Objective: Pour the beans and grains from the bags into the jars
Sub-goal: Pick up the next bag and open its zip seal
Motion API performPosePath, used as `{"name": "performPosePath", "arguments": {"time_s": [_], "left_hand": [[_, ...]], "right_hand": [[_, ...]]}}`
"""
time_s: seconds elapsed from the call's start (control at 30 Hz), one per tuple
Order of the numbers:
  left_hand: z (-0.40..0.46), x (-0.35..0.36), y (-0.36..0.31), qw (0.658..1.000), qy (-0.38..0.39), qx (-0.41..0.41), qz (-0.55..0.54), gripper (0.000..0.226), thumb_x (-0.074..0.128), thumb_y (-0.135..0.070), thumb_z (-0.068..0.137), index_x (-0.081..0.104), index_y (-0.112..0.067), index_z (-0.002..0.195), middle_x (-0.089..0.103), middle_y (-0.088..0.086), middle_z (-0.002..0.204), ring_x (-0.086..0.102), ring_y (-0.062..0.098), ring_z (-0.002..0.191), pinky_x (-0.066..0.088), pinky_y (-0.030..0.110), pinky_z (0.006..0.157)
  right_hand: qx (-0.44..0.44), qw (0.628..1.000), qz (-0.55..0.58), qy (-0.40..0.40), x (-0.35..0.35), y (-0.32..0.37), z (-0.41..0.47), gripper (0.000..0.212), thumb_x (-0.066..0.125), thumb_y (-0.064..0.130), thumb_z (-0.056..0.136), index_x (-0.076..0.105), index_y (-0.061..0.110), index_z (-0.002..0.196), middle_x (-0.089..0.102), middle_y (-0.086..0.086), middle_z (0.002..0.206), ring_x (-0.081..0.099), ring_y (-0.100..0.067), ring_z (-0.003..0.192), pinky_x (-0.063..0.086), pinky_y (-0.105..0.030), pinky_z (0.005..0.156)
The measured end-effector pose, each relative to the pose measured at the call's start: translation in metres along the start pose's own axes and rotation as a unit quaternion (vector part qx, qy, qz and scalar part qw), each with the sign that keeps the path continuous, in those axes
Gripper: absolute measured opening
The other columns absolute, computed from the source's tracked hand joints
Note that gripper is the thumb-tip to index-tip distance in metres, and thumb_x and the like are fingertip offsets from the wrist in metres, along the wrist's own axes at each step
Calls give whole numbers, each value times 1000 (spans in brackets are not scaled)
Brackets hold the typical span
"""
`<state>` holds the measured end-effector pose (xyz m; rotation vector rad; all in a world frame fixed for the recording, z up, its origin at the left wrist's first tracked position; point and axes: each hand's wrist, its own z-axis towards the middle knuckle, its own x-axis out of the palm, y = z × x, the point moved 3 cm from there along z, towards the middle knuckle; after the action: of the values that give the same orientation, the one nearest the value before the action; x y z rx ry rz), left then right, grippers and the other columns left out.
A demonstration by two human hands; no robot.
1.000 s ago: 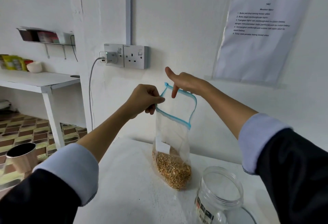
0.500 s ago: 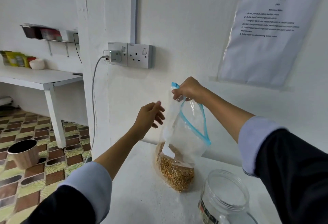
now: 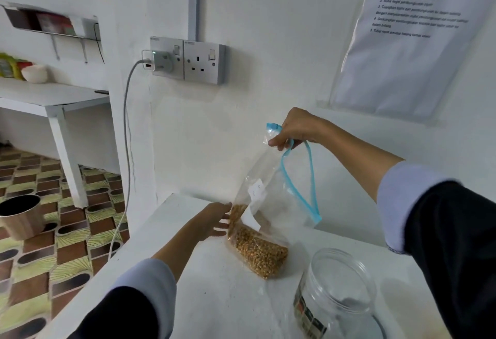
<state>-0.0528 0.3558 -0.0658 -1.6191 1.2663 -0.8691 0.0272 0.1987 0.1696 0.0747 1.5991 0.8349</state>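
On the white table (image 3: 171, 271) against the wall, a clear zip bag (image 3: 268, 204) stands tilted, its lower end resting on the surface and holding a heap of yellow-brown grains (image 3: 259, 251). Right hand (image 3: 296, 130) pinches the bag's top corner at the blue zip strip (image 3: 311, 177), holding it up off the table; the strip hangs in an open loop toward the right, so the mouth looks unsealed. Holding by one corner keeps the contents settled low, away from the opening. Left hand (image 3: 213, 220), fingers straight and loosely spread, reaches to the bag's lower left side, at or just touching the plastic where the grains begin; exact contact hard to tell. Likely purpose, as a judgement: to support the heavy end so the bag can be lifted and tipped. Clear jar (image 3: 338, 293), lid off and apparently empty, stands near and right of the bag, close but apart, mouth up, well placed to receive the pour. No grains in it yet, so the pouring is not begun. Writing: a small white label (image 3: 256, 191) on the bag, marks too faint to read; a dark label (image 3: 308, 314) on the jar's side, unreadable. Far right on the wall, a sleeved instruction sheet (image 3: 413, 43) with five numbered lines, text too blurred to make out with confidence. Far centre, a double wall socket (image 3: 204, 63) with a white charger (image 3: 153, 62) plugged in, green light on. Far left, a second white table (image 3: 53, 97) and, on the patterned floor, a wood-sided bin (image 3: 20, 216).
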Motion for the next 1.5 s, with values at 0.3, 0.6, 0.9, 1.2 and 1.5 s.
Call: {"name": "performPosePath", "arguments": {"time_s": [0.3,0.6,0.9,1.2,1.5], "left_hand": [[13,4,20,988,-42,-6,-148,30,48,-34,99,55,-4,102,57,16,106,57,27,90,45,41,86],[22,18,10,931,7,11,-366,35,43,-37,100,58,-6,103,60,11,95,59,27,88,48,41,79],[26,7,-25,846,16,130,-517,43,39,-45,99,62,-11,109,59,13,123,54,30,115,39,45,103],[9,16,-29,849,69,144,-503,74,32,-69,89,59,-7,119,62,22,122,55,38,117,37,52,105],[-5,11,-36,870,105,163,-453,59,37,-55,91,59,-4,112,64,18,116,56,35,113,41,48,99]], "right_hand": [[-85,984,34,-150,-21,26,3,33,76,25,81,70,-3,98,71,-10,93,64,-17,75,52,-28,83],[-161,967,105,-166,-47,39,-16,19,74,20,82,72,2,83,72,-5,86,68,-17,77,55,-16,76],[-229,935,183,-202,-76,41,-35,21,70,20,84,72,4,98,70,-2,85,63,-2,63,45,-3,61],[-254,922,209,-205,-78,50,-35,26,72,15,83,71,-4,101,71,-9,86,67,-3,63,52,-14,69],[-235,919,233,-213,-87,45,-37,22,74,12,82,71,-4,97,73,2,70,67,-4,61,53,-17,67]]}}
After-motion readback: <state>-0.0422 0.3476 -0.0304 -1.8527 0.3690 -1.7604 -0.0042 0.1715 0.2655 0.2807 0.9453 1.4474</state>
